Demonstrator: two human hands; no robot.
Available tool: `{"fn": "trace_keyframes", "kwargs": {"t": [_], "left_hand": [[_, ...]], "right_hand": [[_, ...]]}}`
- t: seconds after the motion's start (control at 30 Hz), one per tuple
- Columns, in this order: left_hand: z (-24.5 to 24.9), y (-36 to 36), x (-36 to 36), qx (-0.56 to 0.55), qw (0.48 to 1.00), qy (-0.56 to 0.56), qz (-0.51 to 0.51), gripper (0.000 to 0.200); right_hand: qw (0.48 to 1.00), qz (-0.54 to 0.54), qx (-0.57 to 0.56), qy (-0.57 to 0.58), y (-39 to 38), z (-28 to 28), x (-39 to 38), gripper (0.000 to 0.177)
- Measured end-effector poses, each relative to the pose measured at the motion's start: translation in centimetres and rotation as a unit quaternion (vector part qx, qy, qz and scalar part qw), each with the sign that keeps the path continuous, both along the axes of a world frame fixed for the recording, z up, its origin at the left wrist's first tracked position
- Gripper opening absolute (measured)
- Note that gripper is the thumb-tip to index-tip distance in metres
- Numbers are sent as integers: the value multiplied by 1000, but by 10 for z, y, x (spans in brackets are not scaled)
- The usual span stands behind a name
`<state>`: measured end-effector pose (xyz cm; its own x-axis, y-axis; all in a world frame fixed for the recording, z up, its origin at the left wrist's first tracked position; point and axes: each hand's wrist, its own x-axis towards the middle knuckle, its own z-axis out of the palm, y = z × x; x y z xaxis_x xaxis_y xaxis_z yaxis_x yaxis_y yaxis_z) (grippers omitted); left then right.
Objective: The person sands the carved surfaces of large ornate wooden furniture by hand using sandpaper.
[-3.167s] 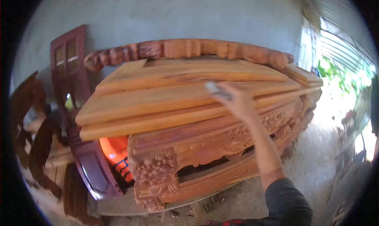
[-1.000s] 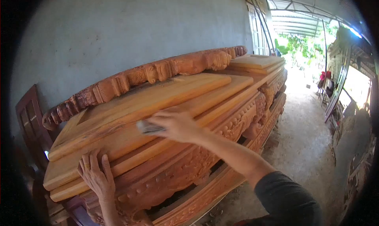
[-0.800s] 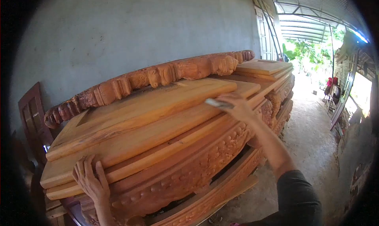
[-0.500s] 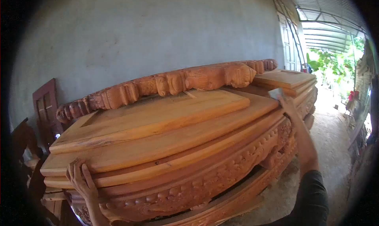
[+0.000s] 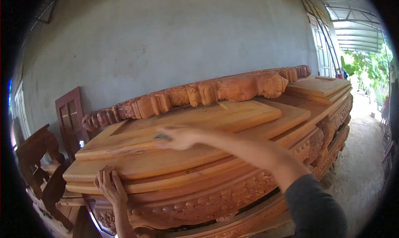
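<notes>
A large carved wooden piece (image 5: 183,161) with stepped, curved top edges spans the view. On its left front edge rests my left hand (image 5: 111,187), fingers apart over the moulding, holding nothing. My right hand (image 5: 181,138) is over the raised top panel (image 5: 232,116) at centre-left, blurred by motion, with a small grey pad (image 5: 162,136) under its fingertips. Behind both hands a long carved beam (image 5: 195,92) lies across the top.
At the left stand a carved wooden frame (image 5: 41,159) and a reddish panel (image 5: 72,113) against the grey wall (image 5: 166,34). A concrete floor (image 5: 361,155) runs along the right, towards plants (image 5: 370,72) outside.
My right hand has swept from the right part of the top far to the left with the pad. My left hand stays on the edge. The view has shifted slightly left.
</notes>
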<state>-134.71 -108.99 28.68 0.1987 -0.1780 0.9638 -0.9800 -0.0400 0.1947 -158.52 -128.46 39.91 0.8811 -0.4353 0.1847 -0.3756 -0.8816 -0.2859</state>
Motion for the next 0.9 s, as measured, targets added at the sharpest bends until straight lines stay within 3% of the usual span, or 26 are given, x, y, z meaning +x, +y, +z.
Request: {"fn": "trace_keyframes", "kwargs": {"t": [0.07,0.17,0.23,0.3,0.4,0.43,0.47,0.53,0.7,0.8,0.87,0.9], "left_hand": [[-3,-1,4,10,1000,-6,4,21],[-1,2,1,18,1000,-3,9,19],[-2,1,6,17,1000,-10,1,19],[-2,0,3,13,1000,-8,10,20],[-2,1,3,10,1000,-8,14,21],[-2,1,4,23,1000,11,-6,22],[-3,0,4,22,1000,12,-8,22],[-5,-1,7,11,1000,3,18,22],[-8,-2,12,15,1000,-1,11,23],[-13,-6,17,29,999,-5,26,25],[-13,-6,18,36,999,5,-4,27],[-17,-9,22,37,999,-5,-13,27]], "right_hand": [[998,3,-57,-4,-1,-6,60,77],[991,-16,-103,82,13,21,51,75],[998,42,5,43,-28,16,17,70],[999,18,3,35,-83,4,-43,67],[976,-208,-21,57,-122,9,-187,68],[958,-274,-14,77,-70,35,-223,69],[947,-308,-7,87,-71,40,-255,68],[909,-417,-19,13,-77,25,-306,66],[892,-441,-81,62,-14,32,-260,58],[944,-295,-149,-10,25,17,-214,58],[929,-238,-279,-49,44,0,-200,48],[927,-249,-276,-55,43,-10,-207,48]]}}
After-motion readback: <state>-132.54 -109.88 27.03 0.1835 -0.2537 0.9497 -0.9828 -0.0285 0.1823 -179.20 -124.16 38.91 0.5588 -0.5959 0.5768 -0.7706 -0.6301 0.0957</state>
